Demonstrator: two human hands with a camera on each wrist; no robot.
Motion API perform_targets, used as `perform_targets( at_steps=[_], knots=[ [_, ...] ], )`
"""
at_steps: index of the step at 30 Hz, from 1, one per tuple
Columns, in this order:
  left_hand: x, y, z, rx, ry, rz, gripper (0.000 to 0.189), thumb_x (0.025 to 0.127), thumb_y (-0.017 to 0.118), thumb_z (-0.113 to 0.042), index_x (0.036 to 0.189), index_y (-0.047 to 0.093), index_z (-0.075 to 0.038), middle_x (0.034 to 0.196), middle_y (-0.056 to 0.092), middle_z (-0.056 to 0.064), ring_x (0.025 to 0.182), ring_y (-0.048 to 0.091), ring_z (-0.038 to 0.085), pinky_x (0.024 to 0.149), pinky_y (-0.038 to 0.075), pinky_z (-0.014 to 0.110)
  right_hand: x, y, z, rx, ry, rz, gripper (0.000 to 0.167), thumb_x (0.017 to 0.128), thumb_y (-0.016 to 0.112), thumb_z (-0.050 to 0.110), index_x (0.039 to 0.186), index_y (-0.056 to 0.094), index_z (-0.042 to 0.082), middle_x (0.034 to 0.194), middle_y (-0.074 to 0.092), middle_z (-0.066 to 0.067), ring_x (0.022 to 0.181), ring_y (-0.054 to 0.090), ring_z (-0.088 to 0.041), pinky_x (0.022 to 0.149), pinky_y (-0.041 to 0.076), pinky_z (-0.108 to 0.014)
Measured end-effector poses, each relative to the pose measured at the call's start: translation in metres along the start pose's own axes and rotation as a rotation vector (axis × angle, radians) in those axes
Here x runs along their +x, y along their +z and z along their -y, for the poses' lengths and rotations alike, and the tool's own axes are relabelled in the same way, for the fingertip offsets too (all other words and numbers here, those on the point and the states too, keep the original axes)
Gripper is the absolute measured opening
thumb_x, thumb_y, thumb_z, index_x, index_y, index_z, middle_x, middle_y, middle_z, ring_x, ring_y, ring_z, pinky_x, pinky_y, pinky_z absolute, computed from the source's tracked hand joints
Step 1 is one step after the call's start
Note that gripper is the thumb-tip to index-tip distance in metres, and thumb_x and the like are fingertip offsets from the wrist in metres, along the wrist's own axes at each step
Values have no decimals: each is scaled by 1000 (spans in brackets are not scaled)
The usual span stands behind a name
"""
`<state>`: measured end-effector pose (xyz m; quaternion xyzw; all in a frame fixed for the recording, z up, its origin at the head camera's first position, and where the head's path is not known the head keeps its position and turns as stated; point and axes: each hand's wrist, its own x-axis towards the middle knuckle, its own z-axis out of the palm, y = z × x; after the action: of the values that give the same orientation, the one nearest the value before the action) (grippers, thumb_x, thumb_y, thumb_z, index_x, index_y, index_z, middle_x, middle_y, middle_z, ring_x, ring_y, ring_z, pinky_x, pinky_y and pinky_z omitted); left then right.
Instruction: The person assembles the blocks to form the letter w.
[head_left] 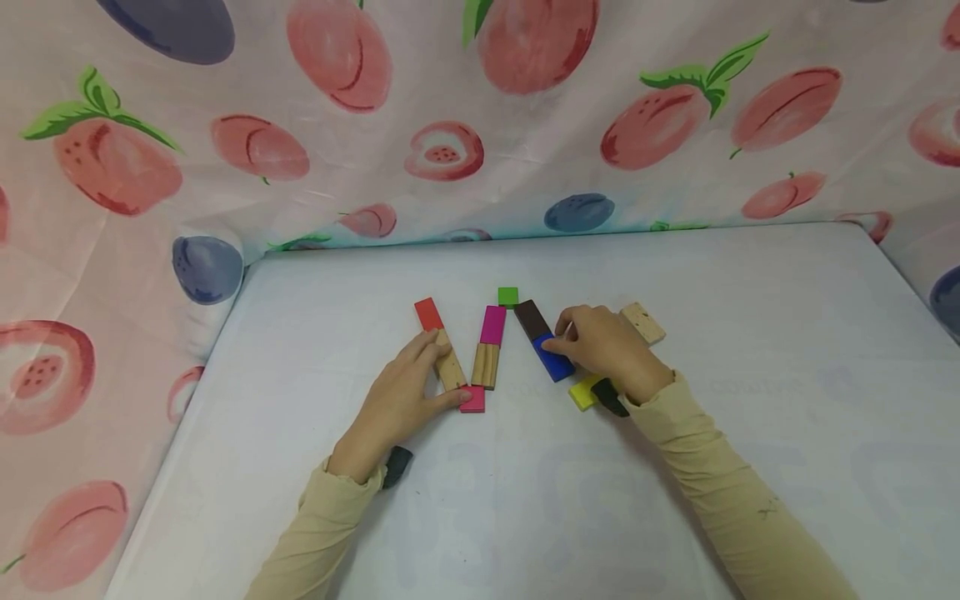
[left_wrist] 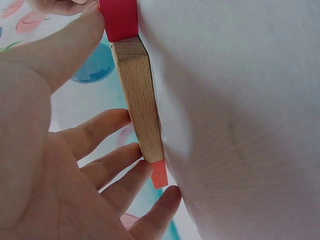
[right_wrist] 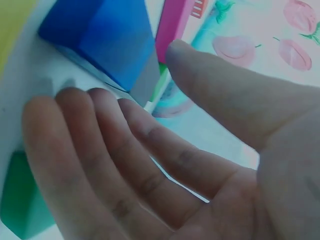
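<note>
Touching wood blk (head_left: 452, 372) & pink blk (head_left: 474, 404), L grip (head_left: 397, 390) spreads loosely w/o hold; R grip (head_left: 606, 340), half-open, holds nothing, at blue blk (head_left: 557, 364) on worktop (head_left: 525, 500). Thumb drag could skew blue blk off brown blk (head_left: 532, 319).

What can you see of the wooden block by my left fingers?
The wooden block is long and pale tan, with visible grain and flat faces. It lies slanted on the white table, one end against the orange-red block, the other meeting the pink block. Fingertips of your left hand touch one long side.
</note>
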<state>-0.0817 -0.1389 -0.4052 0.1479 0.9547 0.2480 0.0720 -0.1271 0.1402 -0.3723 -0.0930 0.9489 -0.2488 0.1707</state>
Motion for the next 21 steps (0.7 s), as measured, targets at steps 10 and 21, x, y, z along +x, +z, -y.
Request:
perform_targets(
  at_steps=[10, 21],
  knots=[
    [0, 1, 1, 0, 10, -7, 72, 84, 78, -45, 140, 53, -7, 157, 37, 12, 145, 35, 32, 115, 36, 51, -3, -8, -2, 13, -32, -22, 27, 95, 67, 23, 106, 67, -2, 93, 70, -14, 83, 62, -25, 73, 54, -37],
    [0, 1, 0, -2, 4, -3, 72, 83, 78, -44, 140, 53, -8, 157, 37, 12, 145, 35, 32, 115, 36, 50, -6, -13, -5, -5, -50, -77, 22, 93, 69, 15, 107, 68, -2, 101, 67, -17, 93, 62, -30, 83, 53, -44]
  ],
)
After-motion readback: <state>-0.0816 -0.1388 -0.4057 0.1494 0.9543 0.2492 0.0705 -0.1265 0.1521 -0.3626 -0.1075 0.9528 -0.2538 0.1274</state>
